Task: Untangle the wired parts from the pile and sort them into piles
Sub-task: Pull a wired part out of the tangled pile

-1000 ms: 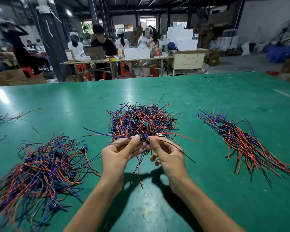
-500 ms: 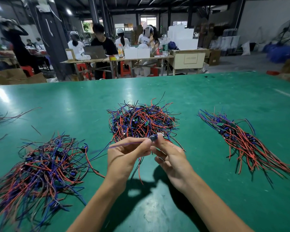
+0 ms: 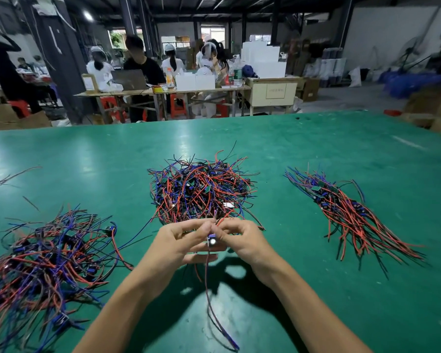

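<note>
Left hand (image 3: 175, 242) and right hand (image 3: 242, 238): raised just in front of the tangled pile (image 3: 201, 191), fingertips of both pinching one wired part (image 3: 211, 241), its leads hanging down toward the green bench (image 3: 316, 138). Sorted so far: a combed bundle (image 3: 346, 212) to the right, a looser heap (image 3: 49, 258) to the left. Remaining, by estimate: the sizeable centre tangle; task roughly midway.
</note>
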A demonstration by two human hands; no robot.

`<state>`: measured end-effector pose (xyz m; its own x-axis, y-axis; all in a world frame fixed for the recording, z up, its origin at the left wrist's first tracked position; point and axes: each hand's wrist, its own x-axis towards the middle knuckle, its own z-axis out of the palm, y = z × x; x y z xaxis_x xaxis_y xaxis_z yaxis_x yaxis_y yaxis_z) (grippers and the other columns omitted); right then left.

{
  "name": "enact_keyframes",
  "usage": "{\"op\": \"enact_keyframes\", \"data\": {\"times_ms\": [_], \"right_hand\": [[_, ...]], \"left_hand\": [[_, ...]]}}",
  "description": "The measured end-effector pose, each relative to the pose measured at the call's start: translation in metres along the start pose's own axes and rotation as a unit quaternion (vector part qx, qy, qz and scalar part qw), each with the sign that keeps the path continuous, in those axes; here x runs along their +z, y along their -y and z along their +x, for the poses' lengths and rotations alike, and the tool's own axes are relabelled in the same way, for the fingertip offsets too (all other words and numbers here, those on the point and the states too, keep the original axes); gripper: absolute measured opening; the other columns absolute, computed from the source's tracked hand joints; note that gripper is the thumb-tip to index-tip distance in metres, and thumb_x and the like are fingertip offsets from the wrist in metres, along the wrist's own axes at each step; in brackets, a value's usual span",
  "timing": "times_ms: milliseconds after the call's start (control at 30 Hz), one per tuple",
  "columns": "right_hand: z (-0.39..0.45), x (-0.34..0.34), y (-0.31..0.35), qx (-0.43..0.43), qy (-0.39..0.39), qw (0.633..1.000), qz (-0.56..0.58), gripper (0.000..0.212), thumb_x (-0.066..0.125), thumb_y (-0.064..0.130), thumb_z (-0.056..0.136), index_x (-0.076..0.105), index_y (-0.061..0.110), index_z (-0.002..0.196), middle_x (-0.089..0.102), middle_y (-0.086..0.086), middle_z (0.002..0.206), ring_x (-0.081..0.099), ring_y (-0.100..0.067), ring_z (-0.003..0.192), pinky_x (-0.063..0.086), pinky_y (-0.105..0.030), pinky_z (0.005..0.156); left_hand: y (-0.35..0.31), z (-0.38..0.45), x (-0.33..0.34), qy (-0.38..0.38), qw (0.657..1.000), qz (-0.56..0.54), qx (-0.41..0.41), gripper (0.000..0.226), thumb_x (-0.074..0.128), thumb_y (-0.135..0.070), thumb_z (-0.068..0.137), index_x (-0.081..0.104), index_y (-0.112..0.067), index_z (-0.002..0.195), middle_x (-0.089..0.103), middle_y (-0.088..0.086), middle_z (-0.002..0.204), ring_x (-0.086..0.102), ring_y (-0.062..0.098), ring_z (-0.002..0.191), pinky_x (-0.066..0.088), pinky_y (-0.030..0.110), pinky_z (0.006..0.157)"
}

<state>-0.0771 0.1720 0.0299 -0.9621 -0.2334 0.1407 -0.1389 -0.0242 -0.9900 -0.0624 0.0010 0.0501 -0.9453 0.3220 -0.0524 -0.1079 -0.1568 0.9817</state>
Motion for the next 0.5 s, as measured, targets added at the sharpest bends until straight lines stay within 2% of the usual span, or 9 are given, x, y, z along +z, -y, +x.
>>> {"op": "enact_keyframes", "data": {"times_ms": [67, 100, 233, 300, 367, 433, 500], "right_hand": [[0.003, -0.001, -0.005, -0.026, -0.025, 0.999, -0.034, 0.016, 0.073, 0.035, 0.086, 0.079, 0.02, 0.084, 0.071, 0.01, 0.083, 0.06, -0.005, 0.084, 0.047, -0.035, 0.088], [0.003, 0.0, -0.006, -0.036, -0.033, 0.998, -0.044, 0.016, 0.074, 0.033, 0.087, 0.08, 0.019, 0.088, 0.072, 0.012, 0.086, 0.058, -0.003, 0.086, 0.045, -0.035, 0.091], [0.002, 0.002, -0.008, -0.032, -0.015, 0.999, -0.032, 0.024, 0.066, 0.04, 0.093, 0.078, 0.022, 0.081, 0.066, 0.013, 0.078, 0.054, -0.013, 0.083, 0.041, -0.037, 0.085], [0.003, 0.004, -0.01, -0.026, -0.005, 0.999, -0.036, 0.024, 0.064, 0.042, 0.094, 0.079, 0.025, 0.088, 0.068, 0.004, 0.088, 0.062, -0.02, 0.094, 0.044, -0.038, 0.09], [0.006, 0.006, -0.014, -0.031, -0.025, 0.998, -0.049, 0.027, 0.064, 0.043, 0.093, 0.081, 0.023, 0.096, 0.066, -0.003, 0.106, 0.062, -0.023, 0.112, 0.05, -0.042, 0.1], [0.008, 0.009, -0.017, -0.063, -0.054, 0.994, -0.076, 0.024, 0.066, 0.04, 0.093, 0.082, 0.022, 0.099, 0.065, -0.005, 0.117, 0.054, -0.011, 0.12, 0.05, -0.032, 0.1], [0.008, 0.013, -0.02, -0.091, -0.075, 0.988, -0.102, 0.017, 0.068, 0.033, 0.095, 0.082, 0.025, 0.099, 0.071, 0.0, 0.116, 0.053, -0.002, 0.115, 0.045, -0.019, 0.095]], "left_hand": [[0.0, 0.001, -0.003, -0.003, 1.0, -0.022, -0.007, 0.039, 0.07, -0.026, 0.087, 0.07, -0.009, 0.122, 0.072, 0.023, 0.113, 0.072, 0.041, 0.099, 0.061, 0.038, 0.077], [-0.001, 0.001, -0.004, 0.002, 1.0, -0.029, -0.01, 0.038, 0.071, -0.024, 0.086, 0.071, -0.01, 0.121, 0.072, 0.022, 0.113, 0.072, 0.041, 0.099, 0.061, 0.038, 0.077], [0.0, 0.002, -0.008, 0.014, 0.999, -0.028, -0.024, 0.022, 0.064, -0.011, 0.092, 0.077, -0.012, 0.11, 0.073, 0.023, 0.111, 0.073, 0.038, 0.096, 0.061, 0.033, 0.076], [0.001, 0.003, -0.009, -0.007, 0.999, -0.01, -0.039, 0.026, 0.053, -0.003, 0.099, 0.077, -0.009, 0.108, 0.074, 0.022, 0.108, 0.075, 0.035, 0.09, 0.061, 0.03, 0.073], [0.001, 0.005, -0.008, -0.027, 0.998, 0.019, -0.05, 0.03, 0.046, 0.0, 0.1, 0.074, -0.006, 0.109, 0.075, 0.021, 0.105, 0.076, 0.029, 0.082, 0.061, 0.027, 0.07], [0.001, 0.005, -0.007, -0.046, 0.997, 0.041, -0.055, 0.026, 0.048, -0.004, 0.1, 0.074, -0.003, 0.105, 0.076, 0.02, 0.1, 0.075, 0.024, 0.073, 0.06, 0.025, 0.066], [0.001, 0.004, -0.006, -0.055, 0.995, 0.061, -0.053, 0.026, 0.053, -0.011, 0.1, 0.077, -0.002, 0.096, 0.077, 0.018, 0.096, 0.072, 0.018, 0.065, 0.059, 0.024, 0.064]]}}
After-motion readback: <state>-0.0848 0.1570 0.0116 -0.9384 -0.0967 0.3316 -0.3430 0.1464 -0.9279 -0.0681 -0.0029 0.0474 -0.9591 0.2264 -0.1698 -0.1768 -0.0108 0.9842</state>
